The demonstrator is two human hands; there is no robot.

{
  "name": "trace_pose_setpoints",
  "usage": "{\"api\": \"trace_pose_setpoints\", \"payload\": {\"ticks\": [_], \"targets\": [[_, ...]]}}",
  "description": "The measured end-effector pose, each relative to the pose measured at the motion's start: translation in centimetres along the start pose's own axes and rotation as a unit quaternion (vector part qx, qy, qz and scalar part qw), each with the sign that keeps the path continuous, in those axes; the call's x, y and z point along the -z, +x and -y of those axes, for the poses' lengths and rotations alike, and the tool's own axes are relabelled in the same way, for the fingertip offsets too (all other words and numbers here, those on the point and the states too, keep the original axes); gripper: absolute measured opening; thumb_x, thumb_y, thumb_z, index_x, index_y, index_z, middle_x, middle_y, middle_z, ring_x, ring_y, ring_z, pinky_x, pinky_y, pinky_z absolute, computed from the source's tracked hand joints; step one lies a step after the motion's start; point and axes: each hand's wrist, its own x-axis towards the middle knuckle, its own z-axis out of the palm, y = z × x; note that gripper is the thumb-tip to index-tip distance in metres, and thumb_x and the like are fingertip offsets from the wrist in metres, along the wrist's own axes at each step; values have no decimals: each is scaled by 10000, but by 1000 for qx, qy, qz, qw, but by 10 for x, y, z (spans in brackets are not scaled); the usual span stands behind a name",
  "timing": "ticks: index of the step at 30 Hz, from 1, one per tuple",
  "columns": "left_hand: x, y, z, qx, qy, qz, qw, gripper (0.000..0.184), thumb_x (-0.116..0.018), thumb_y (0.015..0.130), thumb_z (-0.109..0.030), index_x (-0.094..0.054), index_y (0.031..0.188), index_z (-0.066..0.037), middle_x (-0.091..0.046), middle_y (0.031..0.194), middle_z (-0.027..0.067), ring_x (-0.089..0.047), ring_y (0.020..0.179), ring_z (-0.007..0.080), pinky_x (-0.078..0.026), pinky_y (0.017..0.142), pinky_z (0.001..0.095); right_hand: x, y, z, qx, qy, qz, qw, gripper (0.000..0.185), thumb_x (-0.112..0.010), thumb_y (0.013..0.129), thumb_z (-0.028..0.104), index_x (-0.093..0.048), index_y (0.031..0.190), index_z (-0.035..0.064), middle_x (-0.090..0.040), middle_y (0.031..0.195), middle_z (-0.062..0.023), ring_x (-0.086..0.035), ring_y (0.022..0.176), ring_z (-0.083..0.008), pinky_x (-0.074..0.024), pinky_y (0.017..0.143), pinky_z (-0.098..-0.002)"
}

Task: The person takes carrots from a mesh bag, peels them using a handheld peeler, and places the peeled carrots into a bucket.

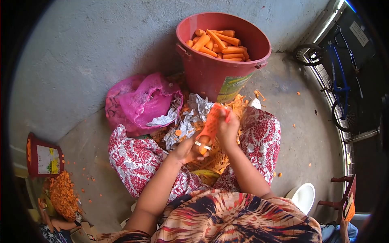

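My left hand point(187, 150) is wrapped round the lower end of a carrot point(204, 144), in front of my crossed legs. In my right hand point(227, 128) is the handle of a red-orange peeler point(211, 121), whose metal blade lies across the carrot near my left fingers. Below both hands, orange peelings point(219, 161) cover the floor between my legs. Crumpled paper point(187, 126) lies just beyond my left hand. Peeled carrots point(227, 43) partly fill a large red bucket point(202, 77) by the wall.
A pink mesh bag point(139, 103) lies left of the bucket. At the far left are a small red bucket point(44, 158), a peelings heap point(65, 193) and another person's hand. On the right are a blue bicycle point(338, 69), a white bowl point(304, 197) and a wooden stool point(344, 198).
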Motion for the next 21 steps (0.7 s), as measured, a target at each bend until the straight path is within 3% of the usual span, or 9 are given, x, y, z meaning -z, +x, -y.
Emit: {"api": "trace_pose_setpoints", "payload": {"ticks": [3,5,8,10,12,13,17,20,21], "targets": [[-18,-11,2,-34,40,15,999,382,-383,845,-402,-396,1102,-118,-499,865,91,-502,655,194,-356,457,253,18,51,-50,40,-102,-104,989,281,-444,857,220,-469,666,16,-457,516,-101,-426,450,-175,-370,453,-303],[-18,-12,3,-28,40,4,999,382,-418,839,-383,-362,1131,-143,-495,854,92,-488,643,190,-363,456,257,37,83,-65,-8,-163,-192,968,267,-436,861,221,-502,705,15,-490,527,-78,-454,457,-163,-374,448,-298],[-20,-11,0,-50,34,-18,998,403,-426,831,-391,-372,1121,-116,-495,861,85,-478,648,184,-361,460,254,42,85,-44,-35,-7,-169,985,253,-445,858,211,-509,715,12,-503,540,-56,-444,470,-136,-372,454,-277],[-6,-3,1,-47,2,-40,998,415,-437,823,-391,-385,1111,-96,-501,885,83,-475,660,182,-358,462,252,30,62,-47,-38,0,-82,996,227,-459,853,201,-522,740,14,-494,548,-45,-432,490,-106,-367,462,-256],[-5,0,1,-39,-8,-38,998,405,-433,818,-392,-420,1077,-82,-515,895,79,-468,669,179,-352,463,252,16,27,0,-62,6,-5,998,181,-489,839,178,-531,758,22,-452,546,-13,-394,507,-66,-355,466,-235],[-4,1,1,-35,-13,-39,999,402,-431,816,-393,-437,1061,-74,-522,900,77,-465,673,177,-349,464,252,6,13,6,-111,95,30,989,176,-495,835,167,-531,754,15,-434,526,-9,-381,495,-71,-349,461,-235],[6,4,7,-45,-69,-43,996,376,-400,811,-398,-496,1001,-88,-561,849,68,-502,636,180,-341,452,267,-5,-10,10,-38,10,78,996,253,-506,829,164,-432,643,11,-398,475,-81,-331,440,-138,-324,424,-291],[1,3,4,-44,-60,-48,996,332,-364,844,-383,-479,1005,-117,-554,819,47,-504,635,158,-331,457,248,-6,-10,10,-69,29,74,994,288,-505,830,176,-397,622,8,-408,471,-115,-328,427,-167,-333,430,-306],[7,5,5,-48,-70,-40,996,370,-407,811,-401,-495,1009,-101,-567,857,72,-531,662,188,-352,457,274,-7,-10,10,-69,29,75,994,288,-505,830,176,-397,622,8,-408,471,-115,-328,427,-167,-333,430,-306]]}}
